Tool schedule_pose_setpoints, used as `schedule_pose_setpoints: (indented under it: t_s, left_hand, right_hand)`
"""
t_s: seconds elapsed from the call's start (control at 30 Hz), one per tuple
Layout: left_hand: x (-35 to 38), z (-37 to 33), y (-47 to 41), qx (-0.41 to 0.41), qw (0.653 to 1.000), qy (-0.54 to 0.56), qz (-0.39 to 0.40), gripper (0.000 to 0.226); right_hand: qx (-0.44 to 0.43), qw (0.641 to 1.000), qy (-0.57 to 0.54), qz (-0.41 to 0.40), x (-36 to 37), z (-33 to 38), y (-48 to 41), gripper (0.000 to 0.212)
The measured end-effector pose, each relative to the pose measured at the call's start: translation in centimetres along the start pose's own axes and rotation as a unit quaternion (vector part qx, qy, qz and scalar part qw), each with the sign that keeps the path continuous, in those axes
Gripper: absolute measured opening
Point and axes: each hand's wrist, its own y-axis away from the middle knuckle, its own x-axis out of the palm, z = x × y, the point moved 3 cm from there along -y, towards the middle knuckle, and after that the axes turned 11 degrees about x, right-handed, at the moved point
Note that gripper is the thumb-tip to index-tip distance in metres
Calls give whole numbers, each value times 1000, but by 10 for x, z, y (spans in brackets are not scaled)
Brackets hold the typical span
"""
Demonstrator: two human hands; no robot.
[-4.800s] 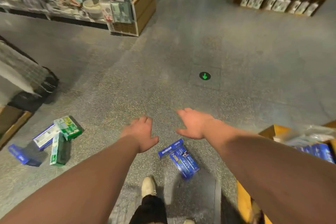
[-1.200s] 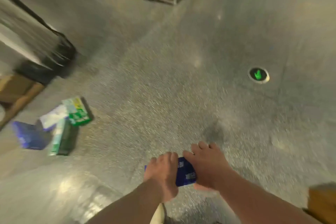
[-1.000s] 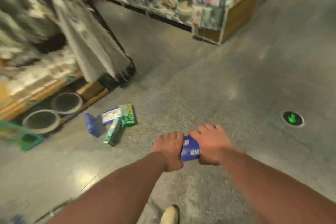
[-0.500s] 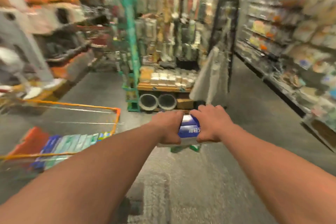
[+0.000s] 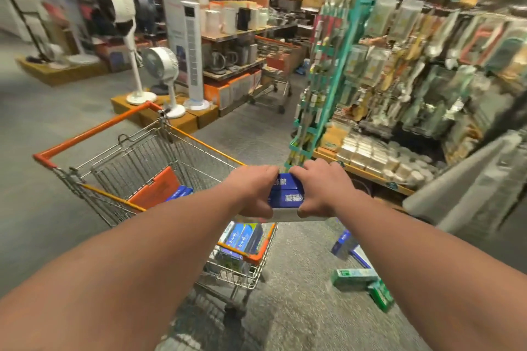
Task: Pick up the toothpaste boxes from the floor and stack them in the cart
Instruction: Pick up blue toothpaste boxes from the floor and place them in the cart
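Head view. Blue toothpaste boxes (image 5: 286, 194) sit clamped between both hands, held out in front at arm's length, above the near right corner of the cart (image 5: 94, 134). Left hand (image 5: 251, 192) closed around the left end of the boxes, fingers curled over the top. Right hand (image 5: 320, 188) closed around the right end, thumb underneath. At least two boxes in the grip, stacked flat; white underside visible below.

Under and left of the hands: wire cart with orange trim, already carrying blue boxes in cart (image 5: 242, 239) near its right corner and more further in, beside an orange flap (image 5: 155, 191).

Below and right of the right hand, on the floor (image 5: 299, 308): green boxes (image 5: 355, 278), one blue box on floor (image 5: 342, 242) leaning upright just beyond them.

Beyond the hands: teal display rack (image 5: 328, 80); standing fans (image 5: 161, 63) past the cart. Edges of frame blurred.
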Motion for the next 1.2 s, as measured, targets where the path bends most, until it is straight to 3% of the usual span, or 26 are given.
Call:
schedule_pose_setpoints:
  t_s: [0.2,0.43,0.8,1.03,1.2]
  left_hand:
    - [49,106,-19,-94,994,56,-7,59]
    - [130,162,-24,-223,959,157,74,56]
    - [227,148,-67,-454,853,243,87,53]
    - [297,108,-85,-530,790,281,124,56]
    - [346,97,-89,-548,773,286,141,52]
  right_hand:
    - [-56,998,22,10,29,52,-123,69]
    - [-165,980,39,101,98,97,-212,63]
    - [-391,899,90,178,212,103,-302,67]
    - [-486,838,139,208,294,100,-304,66]
    - [-513,811,175,222,343,104,-298,73]
